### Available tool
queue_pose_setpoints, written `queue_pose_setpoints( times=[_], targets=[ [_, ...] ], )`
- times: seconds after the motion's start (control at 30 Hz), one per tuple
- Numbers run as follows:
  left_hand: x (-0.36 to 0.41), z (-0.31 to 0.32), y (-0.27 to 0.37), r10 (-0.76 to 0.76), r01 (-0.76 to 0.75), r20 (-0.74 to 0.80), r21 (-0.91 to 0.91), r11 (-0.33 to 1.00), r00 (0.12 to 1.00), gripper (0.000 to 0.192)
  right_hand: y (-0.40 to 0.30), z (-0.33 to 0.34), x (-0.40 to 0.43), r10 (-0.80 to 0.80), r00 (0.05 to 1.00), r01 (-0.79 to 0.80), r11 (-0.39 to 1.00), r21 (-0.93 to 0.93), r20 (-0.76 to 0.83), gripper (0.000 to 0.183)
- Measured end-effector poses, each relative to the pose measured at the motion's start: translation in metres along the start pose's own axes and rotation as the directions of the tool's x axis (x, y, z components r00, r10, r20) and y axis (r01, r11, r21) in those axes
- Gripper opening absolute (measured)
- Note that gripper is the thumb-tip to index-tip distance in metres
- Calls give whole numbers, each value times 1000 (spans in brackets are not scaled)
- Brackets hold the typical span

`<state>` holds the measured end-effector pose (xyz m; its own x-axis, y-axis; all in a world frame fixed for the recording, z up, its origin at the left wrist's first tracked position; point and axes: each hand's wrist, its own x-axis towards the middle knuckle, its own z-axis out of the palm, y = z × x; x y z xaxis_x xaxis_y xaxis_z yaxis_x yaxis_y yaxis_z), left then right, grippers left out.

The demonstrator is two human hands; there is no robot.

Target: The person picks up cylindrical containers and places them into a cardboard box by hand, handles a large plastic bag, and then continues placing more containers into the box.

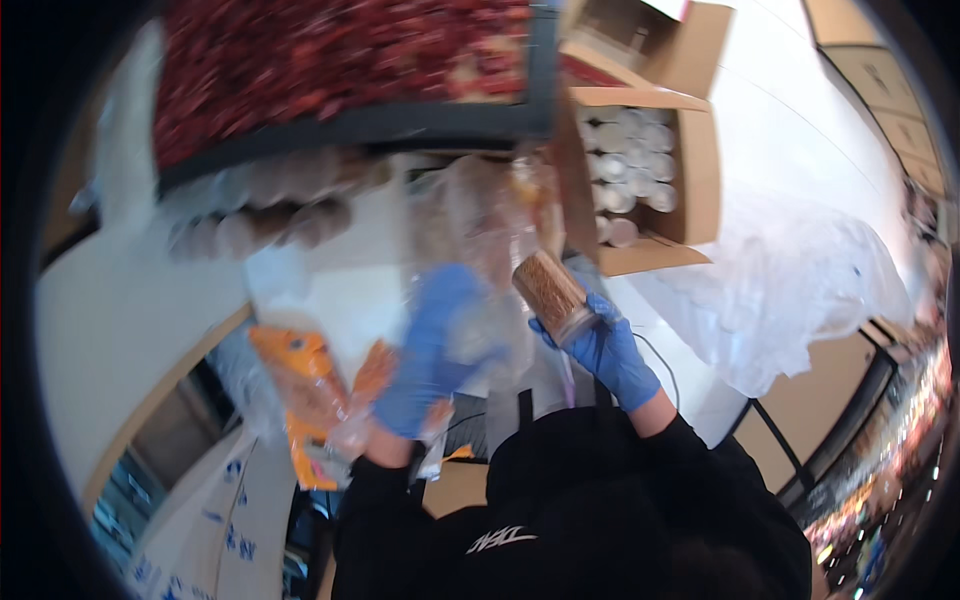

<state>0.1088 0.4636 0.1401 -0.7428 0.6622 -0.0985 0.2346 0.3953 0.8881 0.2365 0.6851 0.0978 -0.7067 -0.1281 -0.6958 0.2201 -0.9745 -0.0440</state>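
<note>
My right hand, in a blue glove, grips a clear cylindrical jar full of brown, grainy or shredded contents. The jar is tilted, with its pale end at my palm. My left hand, also gloved in blue, is motion-blurred to the left of the jar. Something pale and translucent shows beside its fingers, but whether the hand holds it cannot be told. An orange and clear plastic bag lies just left of this hand. Behind both hands is crumpled clear plastic.
A dark-rimmed tray of red dried pieces fills the top left. Several jars stand below its edge. An open cardboard box of several pale-topped containers stands at the upper right. White plastic sheeting lies to its right.
</note>
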Motion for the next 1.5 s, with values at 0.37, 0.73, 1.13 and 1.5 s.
queue_pose_setpoints(
  times=[0.37, 0.73, 1.13, 1.5],
  targets=[
    [27, -108, -185, 74, 270, -366, 795, 543, 928, 68, -180, -175, 88, -596, 728, -568, -246, -786, -339, 74],
    [39, -105, -166, -74, 478, -511, 730, 488, 857, 76, -186, -280, 201, -413, 871, -476, -576, -664, -267, 43],
    [49, 139, 20, 131, -136, 38, 181, 974, 991, 52, -98, -40, 27, -24, 999, -4, 676, -737, -28, 68],
    [95, 202, 39, 45, -49, 152, 21, 999, 987, 63, -232, -220, 110, 21, 997, -40, -700, -713, -76, 23]
  ],
)
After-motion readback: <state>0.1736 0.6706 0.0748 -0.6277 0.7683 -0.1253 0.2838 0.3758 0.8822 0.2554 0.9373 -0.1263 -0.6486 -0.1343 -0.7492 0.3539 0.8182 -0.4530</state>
